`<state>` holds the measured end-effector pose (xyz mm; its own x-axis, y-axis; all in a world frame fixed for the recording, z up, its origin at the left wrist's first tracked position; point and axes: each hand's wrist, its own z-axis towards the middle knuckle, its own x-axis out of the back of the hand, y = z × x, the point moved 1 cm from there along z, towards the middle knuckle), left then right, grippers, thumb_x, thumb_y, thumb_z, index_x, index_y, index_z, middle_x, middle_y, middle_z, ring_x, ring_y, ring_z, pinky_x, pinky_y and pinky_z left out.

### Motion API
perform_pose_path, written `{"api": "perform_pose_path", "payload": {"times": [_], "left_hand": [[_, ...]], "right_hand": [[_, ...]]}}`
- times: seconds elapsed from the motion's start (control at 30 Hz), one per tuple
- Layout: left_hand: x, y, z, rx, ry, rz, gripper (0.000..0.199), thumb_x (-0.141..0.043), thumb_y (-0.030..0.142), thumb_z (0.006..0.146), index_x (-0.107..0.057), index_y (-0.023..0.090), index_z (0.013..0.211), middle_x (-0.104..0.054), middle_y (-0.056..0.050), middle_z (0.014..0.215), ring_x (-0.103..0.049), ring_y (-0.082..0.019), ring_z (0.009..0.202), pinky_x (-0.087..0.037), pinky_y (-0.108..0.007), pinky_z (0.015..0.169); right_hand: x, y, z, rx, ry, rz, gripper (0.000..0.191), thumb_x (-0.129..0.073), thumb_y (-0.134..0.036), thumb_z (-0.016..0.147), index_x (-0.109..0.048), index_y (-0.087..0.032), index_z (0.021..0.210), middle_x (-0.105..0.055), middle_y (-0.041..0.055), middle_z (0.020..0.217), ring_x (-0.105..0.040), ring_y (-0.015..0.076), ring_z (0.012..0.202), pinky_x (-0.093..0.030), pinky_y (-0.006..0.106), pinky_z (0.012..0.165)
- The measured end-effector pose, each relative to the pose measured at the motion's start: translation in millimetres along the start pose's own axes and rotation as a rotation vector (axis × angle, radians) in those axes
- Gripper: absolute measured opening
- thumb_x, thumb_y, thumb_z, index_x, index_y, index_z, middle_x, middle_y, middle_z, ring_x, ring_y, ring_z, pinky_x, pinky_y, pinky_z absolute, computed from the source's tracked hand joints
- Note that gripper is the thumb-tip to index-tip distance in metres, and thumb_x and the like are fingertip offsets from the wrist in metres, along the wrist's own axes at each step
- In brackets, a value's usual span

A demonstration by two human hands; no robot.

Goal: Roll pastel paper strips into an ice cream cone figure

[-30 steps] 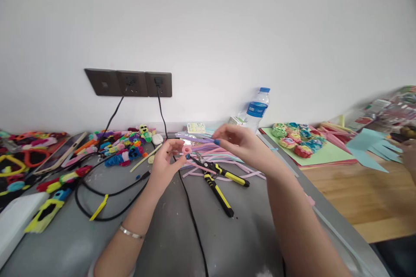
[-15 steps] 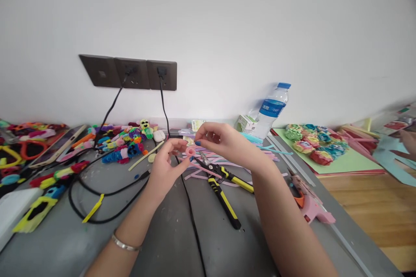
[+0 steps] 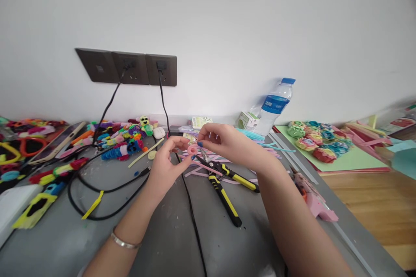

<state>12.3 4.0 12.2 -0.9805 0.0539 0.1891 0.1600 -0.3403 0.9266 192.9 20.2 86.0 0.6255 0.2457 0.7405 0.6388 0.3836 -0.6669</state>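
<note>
Between my hands is a pink pipe cleaner (image 3: 192, 150) coiled into a small spiral, with a straight tail running toward the lower right. My left hand (image 3: 169, 165) pinches the coil's left side between thumb and fingers. My right hand (image 3: 224, 143) is closed at the coil's upper right, its thumb and fingertips pressed together; what they hold is too small to make out. Just below my right hand, yellow-and-black pliers (image 3: 227, 201) lie with handles spread on the grey table (image 3: 162, 233). Pastel pipe cleaners (image 3: 271, 152) lie behind and beneath them.
A water bottle (image 3: 276, 106) leans near the wall beside a small box (image 3: 247, 120). Right of them, crinkled flowers (image 3: 325, 154) lie on green paper. A pink glue gun (image 3: 320, 208) sits near the right edge. Black cables (image 3: 191, 216), a phone (image 3: 60, 143) and colourful fuzzy pieces (image 3: 123, 150) occupy the left.
My right hand has shifted slightly right and sits closer to the coil. The view has moved a little. A person's hand at the far right has gone out of view.
</note>
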Motion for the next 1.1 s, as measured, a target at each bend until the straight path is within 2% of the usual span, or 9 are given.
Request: {"api": "perform_pose_path", "payload": {"times": [0.43,0.77,1.1], "left_hand": [[-0.1,-0.8,-0.5,-0.023,0.011,0.02,0.023,-0.064,0.015,0.075,-0.059,0.023,0.097,-0.068,-0.003,0.093,-0.063,-0.018,0.091,-0.046,-0.03,0.081],[-1.1,2.1,-1.3,-0.032,0.008,0.034,0.023,-0.064,0.016,0.076,-0.059,0.022,0.098,-0.068,-0.003,0.095,-0.063,-0.018,0.093,-0.047,-0.03,0.081],[-1.3,-0.3,-2.3,-0.111,0.026,0.102,0.021,-0.064,0.015,0.077,-0.061,0.022,0.096,-0.069,-0.002,0.094,-0.064,-0.017,0.09,-0.047,-0.029,0.081]], "right_hand": [[-2.7,-2.1,0.5,-0.009,-0.052,-0.028,0.01,-0.05,-0.017,0.086,-0.06,-0.017,0.081,-0.062,-0.0004,0.073,-0.049,0.0109,0.062,-0.034,0.025,0.06],[-2.6,-3.9,-1.8,0.017,-0.102,-0.098,0.012,-0.046,-0.015,0.087,-0.055,-0.018,0.079,-0.056,-0.002,0.067,-0.043,0.0104,0.058,-0.03,0.025,0.057],[-3.2,-5.6,-3.1,0.004,-0.106,-0.157,0.013,-0.047,-0.016,0.088,-0.052,-0.018,0.076,-0.054,-0.0025,0.068,-0.041,0.0102,0.058,-0.028,0.025,0.058]]}}
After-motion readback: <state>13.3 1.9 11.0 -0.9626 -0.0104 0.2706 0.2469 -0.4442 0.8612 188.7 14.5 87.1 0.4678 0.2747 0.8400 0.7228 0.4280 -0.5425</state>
